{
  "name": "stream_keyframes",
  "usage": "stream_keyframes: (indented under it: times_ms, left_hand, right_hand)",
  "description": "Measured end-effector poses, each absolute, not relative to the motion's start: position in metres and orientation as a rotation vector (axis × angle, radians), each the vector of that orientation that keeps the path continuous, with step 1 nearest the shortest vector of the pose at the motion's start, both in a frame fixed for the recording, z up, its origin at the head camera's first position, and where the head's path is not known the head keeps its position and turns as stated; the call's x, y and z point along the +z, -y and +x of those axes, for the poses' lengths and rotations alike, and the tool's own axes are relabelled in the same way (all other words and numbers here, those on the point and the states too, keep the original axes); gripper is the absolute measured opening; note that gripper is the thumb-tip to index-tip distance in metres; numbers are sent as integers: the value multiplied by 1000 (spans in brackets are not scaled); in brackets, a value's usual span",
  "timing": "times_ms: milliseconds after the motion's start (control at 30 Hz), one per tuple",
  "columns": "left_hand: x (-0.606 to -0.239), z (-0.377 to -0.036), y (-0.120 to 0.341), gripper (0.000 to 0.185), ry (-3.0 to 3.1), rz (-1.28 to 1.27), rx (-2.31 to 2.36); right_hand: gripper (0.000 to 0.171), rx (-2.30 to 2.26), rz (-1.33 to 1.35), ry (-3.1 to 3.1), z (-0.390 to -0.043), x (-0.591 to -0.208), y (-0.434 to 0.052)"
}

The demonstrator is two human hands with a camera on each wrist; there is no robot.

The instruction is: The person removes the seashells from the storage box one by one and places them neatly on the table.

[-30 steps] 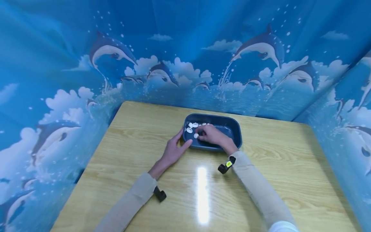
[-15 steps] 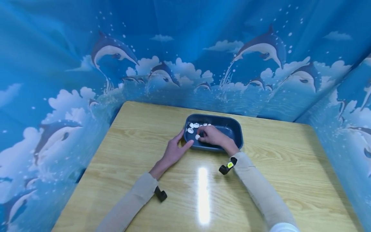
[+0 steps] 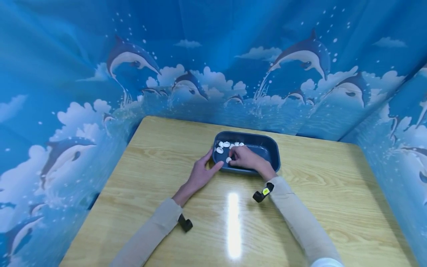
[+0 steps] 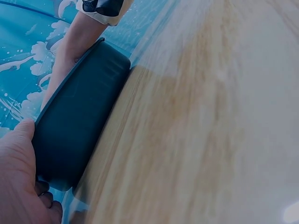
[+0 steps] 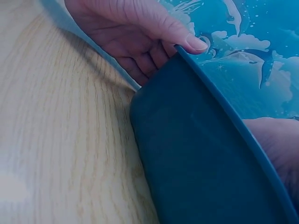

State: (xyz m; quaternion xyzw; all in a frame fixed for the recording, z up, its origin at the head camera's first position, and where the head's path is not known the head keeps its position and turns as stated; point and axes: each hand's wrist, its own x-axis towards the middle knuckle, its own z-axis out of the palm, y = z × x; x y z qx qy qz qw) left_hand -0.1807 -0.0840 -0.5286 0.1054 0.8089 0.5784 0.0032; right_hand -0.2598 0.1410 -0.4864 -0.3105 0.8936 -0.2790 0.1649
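A dark blue rectangular basin (image 3: 262,151) stands near the table's far edge. Several small white oval pieces (image 3: 219,150), shell-like in shape, lie along its left end and far side. My left hand (image 3: 200,174) grips the basin's left near corner; the right wrist view shows its thumb (image 5: 196,43) on the rim and the fingers against the outer wall. My right hand (image 3: 246,158) reaches down inside, fingers curled, pinching one white piece (image 3: 228,160) at thumb and fingertips. In both wrist views the basin's wall hides the right hand's fingertips.
The wood-grain table (image 3: 166,148) carries a bright light reflection in front of the basin. A blue curtain (image 3: 213,55) with dolphins hangs behind and along the sides. Each wrist wears a small black camera (image 3: 185,223).
The right hand and its white piece have shifted slightly toward the basin's near side. More white pieces show behind the hand. The left hand stays on the basin; the head view has shifted a little.
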Motion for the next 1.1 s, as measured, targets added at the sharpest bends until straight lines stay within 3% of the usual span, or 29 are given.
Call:
stream_keyframes:
  times_ms: [633,1100]
  left_hand:
    - [-529,-180,83,77,-2545,323,1801]
    - [-532,-181,83,75,-2547,347,1804]
  right_hand:
    - [19,-880,-829,-2594,-244,-470,-149]
    - [17,-939,-823,-2627,-212,-447,-148]
